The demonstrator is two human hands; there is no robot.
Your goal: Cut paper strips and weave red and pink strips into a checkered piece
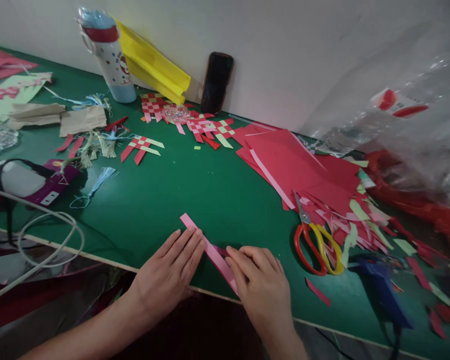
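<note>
Fingers (pixel 190 246) press pink strip (pixel 212 251) (scissors (pixel 317 246) seemingly clear, rightward).

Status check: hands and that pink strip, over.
Left hand, right hand: open, flat. Pink paper strip pressed under both on the green table. Scissors to the right, apart.

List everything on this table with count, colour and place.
table: one, green, underneath
paper strip: one, pink, front edge, under both hands
scissors: one, red and yellow, right of the hands
paper sheets: pile, red, right of centre
paper scraps: many, red, pink, pale green, beside the scissors
woven pieces: several, red and white, back by wall
bottle: one, white with blue lid, back left
folded paper: one bundle, yellow, beside the bottle
phone: one, black, leaning on the wall
tassels: several, pale blue, left
left hand: one, fingers flat on the strip
right hand: one, fingertips on the strip
</note>
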